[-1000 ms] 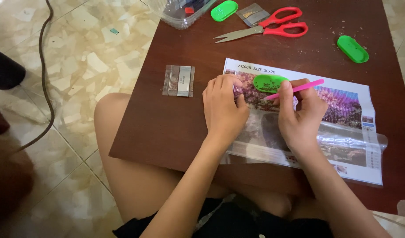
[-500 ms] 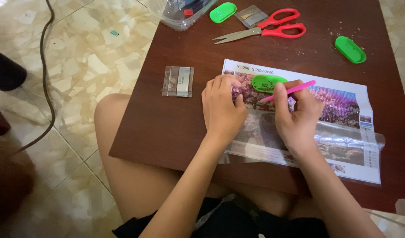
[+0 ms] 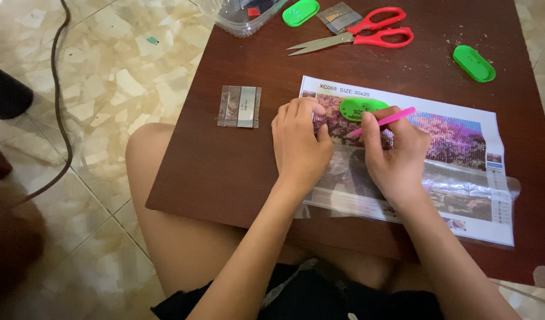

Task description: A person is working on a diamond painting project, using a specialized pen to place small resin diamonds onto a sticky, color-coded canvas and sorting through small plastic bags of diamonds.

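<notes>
A diamond-painting canvas (image 3: pixel 456 139) with a pink and purple picture lies on the dark brown table (image 3: pixel 237 178). My right hand (image 3: pixel 394 157) grips a pink pen (image 3: pixel 391 120), its tip down on the canvas just below a green oval bead tray (image 3: pixel 358 108) that sits on the canvas. My left hand (image 3: pixel 299 145) rests flat on the canvas's left edge, fingers curled over it. A clear plastic film (image 3: pixel 462 189) is peeled back over the lower part of the canvas.
Red-handled scissors (image 3: pixel 367 37) lie at the table's far side, beside a small bead packet (image 3: pixel 339 16) and a green tray (image 3: pixel 301 12). Another green tray (image 3: pixel 474 63) lies far right. A clear plastic box (image 3: pixel 240 18) stands at the far edge. A striped packet (image 3: pixel 240 107) lies left.
My right hand has shifted slightly left, bringing the pink pen's tip from the green tray's edge down onto the canvas below it. My left hand stays put.
</notes>
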